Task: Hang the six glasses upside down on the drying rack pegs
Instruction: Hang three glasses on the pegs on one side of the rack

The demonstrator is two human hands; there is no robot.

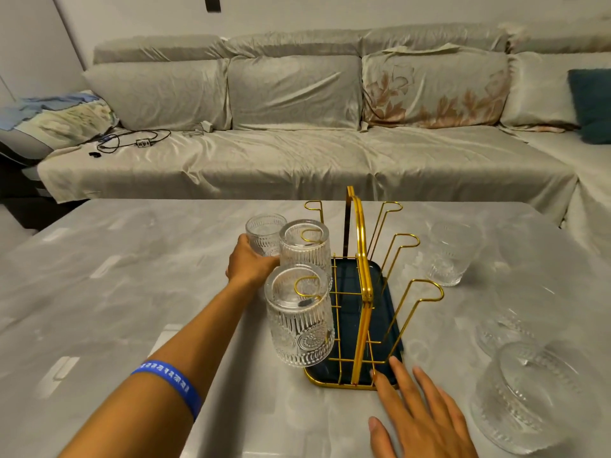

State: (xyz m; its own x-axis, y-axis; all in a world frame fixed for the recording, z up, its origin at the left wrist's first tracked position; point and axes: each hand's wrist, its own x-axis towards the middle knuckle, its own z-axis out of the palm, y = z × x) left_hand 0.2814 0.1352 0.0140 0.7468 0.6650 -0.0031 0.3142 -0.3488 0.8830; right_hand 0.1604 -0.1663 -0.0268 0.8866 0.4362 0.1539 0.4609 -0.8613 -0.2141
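A gold wire drying rack (360,285) on a dark blue tray stands mid-table. Two ribbed clear glasses hang upside down on its left pegs: a near glass (299,315) and a middle glass (305,247). My left hand (249,262) grips a third glass (264,231) at the far left of the rack, beside the far left peg (314,206). My right hand (416,414) lies flat with spread fingers, fingertips touching the tray's near corner. Three more glasses stand on the table to the right: a far glass (449,252), a middle one (509,322) and a near one (525,395).
The three right pegs (426,292) of the rack are bare. The grey marble-look table (132,292) stretches left of the rack. A covered sofa (297,143) with cables on it runs behind the table.
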